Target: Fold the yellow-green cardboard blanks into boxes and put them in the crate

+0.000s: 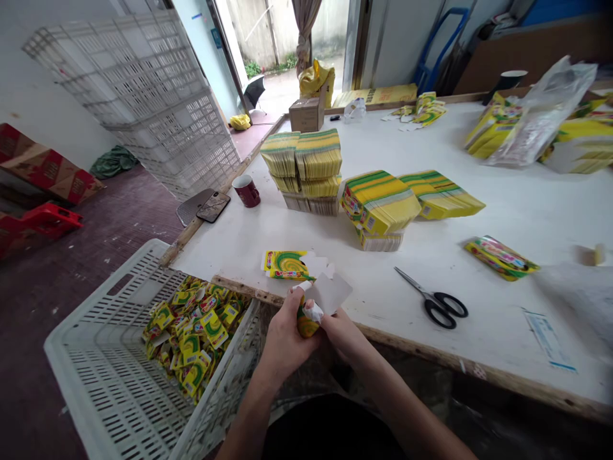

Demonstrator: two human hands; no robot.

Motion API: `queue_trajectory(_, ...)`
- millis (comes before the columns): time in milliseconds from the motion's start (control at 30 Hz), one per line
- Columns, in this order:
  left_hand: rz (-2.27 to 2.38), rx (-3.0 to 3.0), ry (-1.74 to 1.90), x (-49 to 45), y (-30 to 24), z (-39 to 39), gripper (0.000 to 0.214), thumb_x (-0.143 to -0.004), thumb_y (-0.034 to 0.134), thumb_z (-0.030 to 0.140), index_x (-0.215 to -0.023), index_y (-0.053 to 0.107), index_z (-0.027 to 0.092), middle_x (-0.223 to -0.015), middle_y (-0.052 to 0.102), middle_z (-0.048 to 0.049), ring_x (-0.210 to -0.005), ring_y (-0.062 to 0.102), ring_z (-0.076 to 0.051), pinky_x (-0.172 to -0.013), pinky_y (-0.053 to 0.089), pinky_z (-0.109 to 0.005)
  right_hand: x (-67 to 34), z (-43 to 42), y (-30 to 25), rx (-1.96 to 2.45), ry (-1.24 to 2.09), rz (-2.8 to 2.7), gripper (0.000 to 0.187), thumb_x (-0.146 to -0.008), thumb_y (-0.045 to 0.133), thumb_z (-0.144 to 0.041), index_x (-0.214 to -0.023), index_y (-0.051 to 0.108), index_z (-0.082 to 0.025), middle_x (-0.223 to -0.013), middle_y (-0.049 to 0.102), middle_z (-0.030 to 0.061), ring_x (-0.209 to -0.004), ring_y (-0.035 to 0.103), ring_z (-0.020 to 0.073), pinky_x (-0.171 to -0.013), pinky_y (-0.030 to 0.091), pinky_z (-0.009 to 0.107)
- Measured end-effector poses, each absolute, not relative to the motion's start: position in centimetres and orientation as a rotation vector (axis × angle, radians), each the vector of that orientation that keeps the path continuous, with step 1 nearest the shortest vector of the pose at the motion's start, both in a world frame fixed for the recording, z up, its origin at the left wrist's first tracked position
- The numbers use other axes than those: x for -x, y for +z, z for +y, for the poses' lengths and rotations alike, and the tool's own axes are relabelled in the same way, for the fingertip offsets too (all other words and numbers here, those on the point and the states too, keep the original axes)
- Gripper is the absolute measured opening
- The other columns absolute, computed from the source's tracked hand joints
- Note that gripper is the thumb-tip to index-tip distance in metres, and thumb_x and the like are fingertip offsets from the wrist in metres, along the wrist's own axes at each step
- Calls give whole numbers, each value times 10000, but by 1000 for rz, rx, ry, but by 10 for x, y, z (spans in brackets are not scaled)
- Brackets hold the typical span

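Both hands meet at the table's front edge around a small yellow-and-green carton (307,326). My left hand (286,335) wraps round its left side, and my right hand (343,333) grips it from the right. White wrapping covers the tips of my thumbs. A pale grey-white card flap (331,292) sticks up behind my fingers; whether it belongs to the held carton I cannot tell. Just beyond lies another yellow-and-green carton (287,264) with white flaps spread out. Black-handled scissors (433,303) rest to the right, and a printed yellow packet (502,257) lies behind them.
A white plastic crate (96,374) full of small cartons stands lower left. Stacked flat cartons (306,167) and tilted carton bundles (383,198) occupy the table's middle. A maroon mug (246,191) and a phone (213,207) sit near the left edge. Plastic bags (541,118) lie right.
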State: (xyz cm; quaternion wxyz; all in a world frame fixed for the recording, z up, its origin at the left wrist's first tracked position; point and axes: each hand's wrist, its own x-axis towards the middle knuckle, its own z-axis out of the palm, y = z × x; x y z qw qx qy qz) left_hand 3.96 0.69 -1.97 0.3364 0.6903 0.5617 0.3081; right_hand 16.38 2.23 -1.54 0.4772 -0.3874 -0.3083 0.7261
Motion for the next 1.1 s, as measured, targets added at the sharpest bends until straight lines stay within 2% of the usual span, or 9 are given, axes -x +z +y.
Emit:
queue_trajectory(467,1458,-1819,821,-40,-19,7,699,-684,655,190,-1324,375,206,-1323,552,-105,-1253,503,-255,-1044,413,-410,-163,22,-13,975,1760,-724,669,-643,780,-511,-1218,606,-217,-1138,694,94,-1113,602,315,-1049,399,472)
queue_trajectory(667,1481,-1857,837,-41,-19,6,648,-707,666,235,-1297,399,218,-1290,574,-107,-1200,549,-254,-990,461,-402,-164,21,-18,890,1775,-747,649,-685,706,-616,-1187,626,-213,-1113,701,110,-1139,584,315,-1061,380,462)
queue_trajectory(800,1500,-1845,855,-42,-14,6,669,-699,690,257,-1296,391,216,-1257,594,-108,-1118,599,-239,-927,497,-363,-165,19,-22,834,1761,-777,741,-677,623,-729,-1195,619,-199,-1101,700,122,-1180,553,317,-1060,369,466)
queue_trajectory(1000,1610,-1760,1043,-43,-12,2,750,-715,701,413,-1324,325,188,-1146,628,-127,-981,643,-236,-817,526,-347,-172,16,-13,657,1820,-947,823,-615,644,-756,-1210,608,-188,-1142,665,125,-1111,583,304,-961,444,418)
queue_trajectory(1100,1647,-1764,1137,-43,-16,0,829,-679,724,461,-1327,293,175,-1124,625,-141,-989,638,-258,-817,521,-365,-178,16,-8,580,1832,-1062,766,-629,660,-728,-1184,633,-201,-1103,673,101,-1083,592,286,-950,444,389)
